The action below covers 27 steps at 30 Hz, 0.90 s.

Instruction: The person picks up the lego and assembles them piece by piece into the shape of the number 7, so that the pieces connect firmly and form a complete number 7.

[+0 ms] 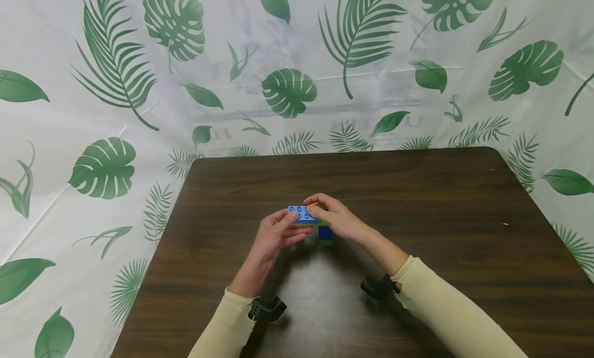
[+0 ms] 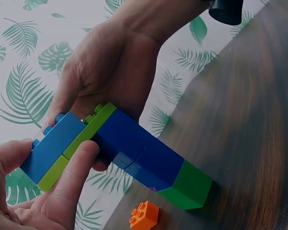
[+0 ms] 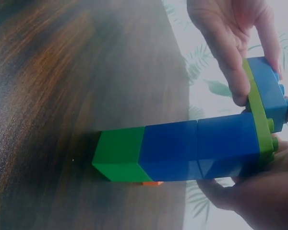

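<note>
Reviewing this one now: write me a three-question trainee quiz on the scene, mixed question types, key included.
1. True or false: the orange brick is joined to the stack.
2. Which sits at the bottom of the stack? A) the orange brick B) the green brick C) a dark blue brick
3. What does the left hand pinch?

Key:
1. False; it lies apart on the table.
2. B
3. The light blue brick and the lime plate under it.
</note>
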Each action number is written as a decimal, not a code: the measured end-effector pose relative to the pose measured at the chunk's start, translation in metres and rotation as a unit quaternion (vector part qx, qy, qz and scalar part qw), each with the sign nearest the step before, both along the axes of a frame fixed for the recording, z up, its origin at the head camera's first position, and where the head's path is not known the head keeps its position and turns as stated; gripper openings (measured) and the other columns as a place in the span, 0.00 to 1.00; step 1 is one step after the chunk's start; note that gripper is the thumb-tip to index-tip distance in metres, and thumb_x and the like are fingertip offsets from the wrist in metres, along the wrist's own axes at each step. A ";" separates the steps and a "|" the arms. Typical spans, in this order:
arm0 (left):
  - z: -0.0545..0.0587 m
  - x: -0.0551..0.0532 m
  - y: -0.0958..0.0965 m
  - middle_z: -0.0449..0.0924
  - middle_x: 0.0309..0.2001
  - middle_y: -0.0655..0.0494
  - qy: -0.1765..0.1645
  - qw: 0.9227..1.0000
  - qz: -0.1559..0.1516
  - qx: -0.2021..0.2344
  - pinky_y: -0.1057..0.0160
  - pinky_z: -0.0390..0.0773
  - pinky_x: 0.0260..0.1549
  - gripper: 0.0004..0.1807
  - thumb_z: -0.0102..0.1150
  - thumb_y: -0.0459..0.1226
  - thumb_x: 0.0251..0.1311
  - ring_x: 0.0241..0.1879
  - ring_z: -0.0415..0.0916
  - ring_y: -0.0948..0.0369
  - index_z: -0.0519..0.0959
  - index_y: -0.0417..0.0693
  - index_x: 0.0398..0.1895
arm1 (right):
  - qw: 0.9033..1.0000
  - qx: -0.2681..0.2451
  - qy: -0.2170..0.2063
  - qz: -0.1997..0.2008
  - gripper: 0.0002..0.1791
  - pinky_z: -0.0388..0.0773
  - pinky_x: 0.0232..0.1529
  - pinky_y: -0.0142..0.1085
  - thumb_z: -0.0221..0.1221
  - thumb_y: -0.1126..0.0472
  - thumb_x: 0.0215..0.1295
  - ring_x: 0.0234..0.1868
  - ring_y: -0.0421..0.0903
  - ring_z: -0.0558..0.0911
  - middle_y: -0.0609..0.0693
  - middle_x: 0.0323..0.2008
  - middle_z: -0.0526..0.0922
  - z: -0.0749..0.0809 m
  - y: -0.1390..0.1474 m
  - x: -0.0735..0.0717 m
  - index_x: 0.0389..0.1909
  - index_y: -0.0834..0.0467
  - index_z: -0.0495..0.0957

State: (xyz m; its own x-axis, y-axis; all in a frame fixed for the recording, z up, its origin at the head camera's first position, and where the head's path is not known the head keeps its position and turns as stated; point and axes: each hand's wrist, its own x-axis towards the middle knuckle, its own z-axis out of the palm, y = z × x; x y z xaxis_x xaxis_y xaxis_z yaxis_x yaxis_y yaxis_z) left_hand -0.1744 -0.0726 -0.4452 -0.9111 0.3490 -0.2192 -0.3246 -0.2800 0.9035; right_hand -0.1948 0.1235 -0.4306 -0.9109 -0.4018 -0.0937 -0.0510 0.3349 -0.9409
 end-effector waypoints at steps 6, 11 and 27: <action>0.000 0.000 0.000 0.74 0.53 0.26 -0.008 1.000 0.001 0.007 0.60 0.81 0.38 0.24 0.57 0.44 0.66 0.39 0.84 0.52 0.72 0.36 0.57 | 1.000 0.004 0.011 -0.005 0.19 0.72 0.43 0.40 0.47 0.54 0.75 0.46 0.59 0.74 0.59 0.45 0.78 -0.003 -0.001 0.000 0.57 0.62 0.71; 0.000 0.001 0.000 0.81 0.46 0.36 -0.023 1.000 0.001 0.005 0.60 0.81 0.39 0.26 0.58 0.46 0.64 0.39 0.85 0.53 0.71 0.38 0.58 | 0.999 0.017 0.044 0.008 0.19 0.72 0.43 0.39 0.45 0.51 0.76 0.42 0.50 0.75 0.54 0.42 0.80 -0.004 0.004 0.002 0.53 0.60 0.76; 0.005 0.001 -0.003 0.83 0.44 0.47 -0.041 0.999 -0.010 0.016 0.57 0.79 0.45 0.32 0.61 0.47 0.62 0.42 0.84 0.53 0.67 0.37 0.62 | 0.983 0.115 0.144 -0.013 0.23 0.67 0.62 0.54 0.45 0.68 0.73 0.63 0.56 0.71 0.56 0.63 0.72 -0.066 0.033 -0.025 0.67 0.59 0.66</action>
State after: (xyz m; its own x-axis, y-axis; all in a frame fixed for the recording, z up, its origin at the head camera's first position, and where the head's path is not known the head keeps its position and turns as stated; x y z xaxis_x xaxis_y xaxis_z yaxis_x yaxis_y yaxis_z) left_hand -0.1729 -0.0759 -0.4401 -0.8831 0.3761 -0.2806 -0.4030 -0.3015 0.8641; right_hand -0.2203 0.1566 -0.4963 -0.9225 -0.3769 0.0834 -0.2926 0.5418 -0.7880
